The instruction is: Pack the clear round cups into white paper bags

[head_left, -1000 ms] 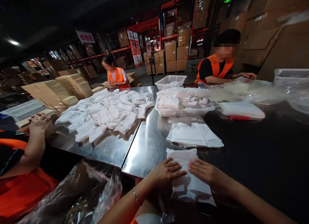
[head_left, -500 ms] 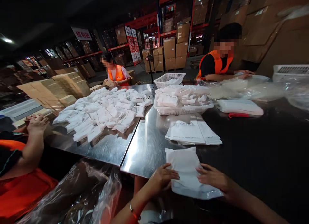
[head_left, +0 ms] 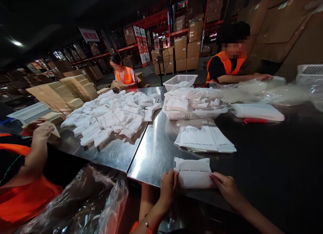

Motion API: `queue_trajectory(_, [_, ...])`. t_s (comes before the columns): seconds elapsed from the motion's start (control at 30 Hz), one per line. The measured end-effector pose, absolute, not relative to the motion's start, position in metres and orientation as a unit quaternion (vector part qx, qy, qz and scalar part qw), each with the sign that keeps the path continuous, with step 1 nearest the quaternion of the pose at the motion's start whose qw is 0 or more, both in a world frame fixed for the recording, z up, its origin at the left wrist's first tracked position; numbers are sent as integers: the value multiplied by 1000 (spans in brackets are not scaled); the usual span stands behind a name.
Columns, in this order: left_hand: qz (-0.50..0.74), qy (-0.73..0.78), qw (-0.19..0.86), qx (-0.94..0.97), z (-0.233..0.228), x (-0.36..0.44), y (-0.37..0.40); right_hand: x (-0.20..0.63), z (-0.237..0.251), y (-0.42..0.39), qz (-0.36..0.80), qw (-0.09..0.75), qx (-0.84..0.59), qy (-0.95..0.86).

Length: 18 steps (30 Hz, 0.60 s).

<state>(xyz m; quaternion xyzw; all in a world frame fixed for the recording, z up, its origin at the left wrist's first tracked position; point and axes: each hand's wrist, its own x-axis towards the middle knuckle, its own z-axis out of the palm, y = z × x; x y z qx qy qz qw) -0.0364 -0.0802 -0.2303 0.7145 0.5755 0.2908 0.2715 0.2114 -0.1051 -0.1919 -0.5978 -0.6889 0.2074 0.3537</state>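
A white plastic pouch (head_left: 193,175) with a dashed line of print across it lies at the table's near edge, its lower part folded up into a compact packet. My left hand (head_left: 168,184) pinches its left side, fingers curled. On the opposite side my right hand (head_left: 224,186) grips the edge between thumb and fingers. Just beyond the pouch rests a stack of flat white printed bags (head_left: 204,138). Behind that stack stands a white basket (head_left: 194,115) heaped with folded white packets (head_left: 191,96).
Many white packets (head_left: 111,114) are spread over the steel table (head_left: 141,160) at left. A red-handled tool (head_left: 255,121) lies by a white bundle (head_left: 258,112). Clear plastic (head_left: 75,200) hangs at lower left. Co-workers in orange vests sit at left, far left and far right.
The pouch's lower part has been folded up, making it shorter. My hands have gone from lying flat on it to pinching its two sides. The co-worker's hands at left now hold a carton.
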Motion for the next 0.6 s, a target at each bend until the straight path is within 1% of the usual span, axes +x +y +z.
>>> queue_trajectory(0.13, [273, 579, 249, 727, -230, -35, -76, 209, -195, -103, 213, 366, -628, -654])
queue_trajectory(0.3, [255, 588, 230, 732, -229, -34, -75, 207, -192, -103, 228, 355, -654, -628])
queue_trajectory(0.5, [220, 604, 216, 735, -218, -29, -74, 207, -188, -96, 244, 314, -669, -628])
queue_trajectory(0.6, [187, 621, 211, 731, -208, -25, -69, 209, -191, -88, 223, 282, -681, -638])
